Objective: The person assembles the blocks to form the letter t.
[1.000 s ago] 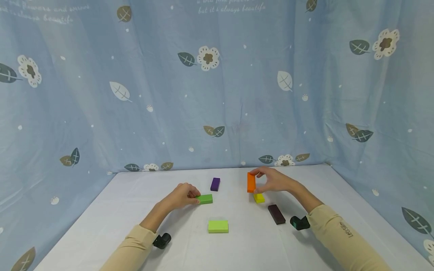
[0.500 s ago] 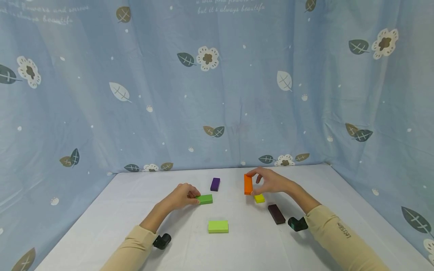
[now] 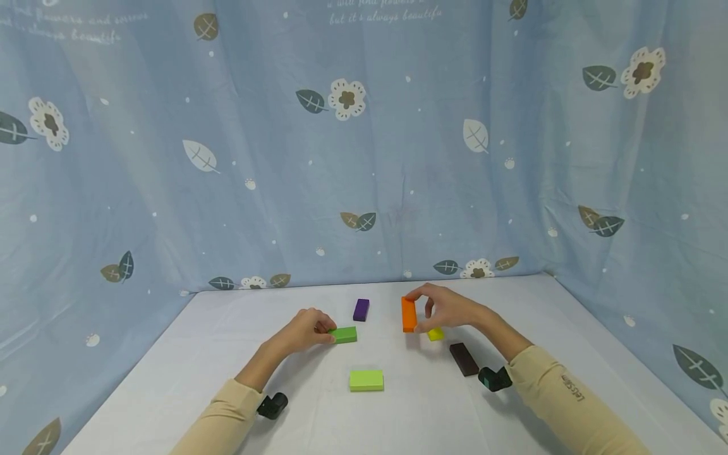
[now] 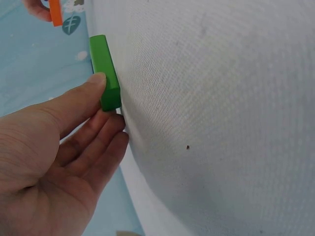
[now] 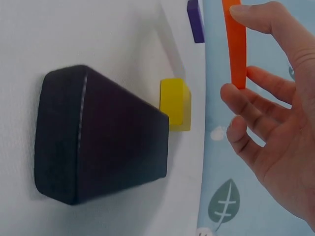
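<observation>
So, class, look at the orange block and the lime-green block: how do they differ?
The orange block is pinched in the right hand; no hand touches the lime-green block. The orange block is held up off the table, while the lime-green block lies on it. In the head view, the orange block's long side runs up the picture; the lime-green block's runs across. Both are rectangular.

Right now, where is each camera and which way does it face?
Head: worn there, facing forward and down over the white table; left hand, right hand and sleeves show.
Left wrist: worn there, facing the left hand pinching the darker green block; part of the right hand shows.
Right wrist: worn there, facing the right hand holding the orange block.
Both wrist views show the orange block.
</observation>
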A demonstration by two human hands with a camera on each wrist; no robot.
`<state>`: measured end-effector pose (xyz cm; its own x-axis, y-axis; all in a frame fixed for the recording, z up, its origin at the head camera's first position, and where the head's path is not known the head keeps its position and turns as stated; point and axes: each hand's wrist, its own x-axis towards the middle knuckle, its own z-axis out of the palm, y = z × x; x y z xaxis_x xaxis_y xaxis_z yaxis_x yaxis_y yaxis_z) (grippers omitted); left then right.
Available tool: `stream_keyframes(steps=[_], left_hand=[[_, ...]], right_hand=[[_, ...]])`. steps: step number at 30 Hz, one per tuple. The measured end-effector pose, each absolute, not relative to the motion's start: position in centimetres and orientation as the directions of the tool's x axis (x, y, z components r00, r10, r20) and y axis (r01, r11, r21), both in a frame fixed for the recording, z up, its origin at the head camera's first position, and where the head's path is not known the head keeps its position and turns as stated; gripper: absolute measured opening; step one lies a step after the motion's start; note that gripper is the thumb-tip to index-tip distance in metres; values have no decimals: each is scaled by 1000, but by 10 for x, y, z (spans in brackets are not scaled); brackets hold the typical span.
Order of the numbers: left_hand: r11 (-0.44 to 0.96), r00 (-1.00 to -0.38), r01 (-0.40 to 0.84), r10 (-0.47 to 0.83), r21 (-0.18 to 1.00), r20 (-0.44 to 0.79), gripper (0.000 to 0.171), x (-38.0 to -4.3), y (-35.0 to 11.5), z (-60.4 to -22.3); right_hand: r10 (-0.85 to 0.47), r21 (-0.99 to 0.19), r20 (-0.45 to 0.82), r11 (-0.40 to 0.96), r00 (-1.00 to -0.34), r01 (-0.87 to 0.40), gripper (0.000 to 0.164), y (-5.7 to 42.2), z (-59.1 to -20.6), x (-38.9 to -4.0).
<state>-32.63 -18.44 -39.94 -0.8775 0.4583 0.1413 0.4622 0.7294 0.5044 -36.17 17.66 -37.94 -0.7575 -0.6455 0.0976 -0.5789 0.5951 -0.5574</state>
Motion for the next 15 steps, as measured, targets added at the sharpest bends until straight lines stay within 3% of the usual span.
stream_keyframes(steps=[15], left_hand=[[716,-868,476,475,510,144,22,-325,-185,-399]], right_hand=[[-684,-549,87,574,-724,-608,67,167,-383,-356]])
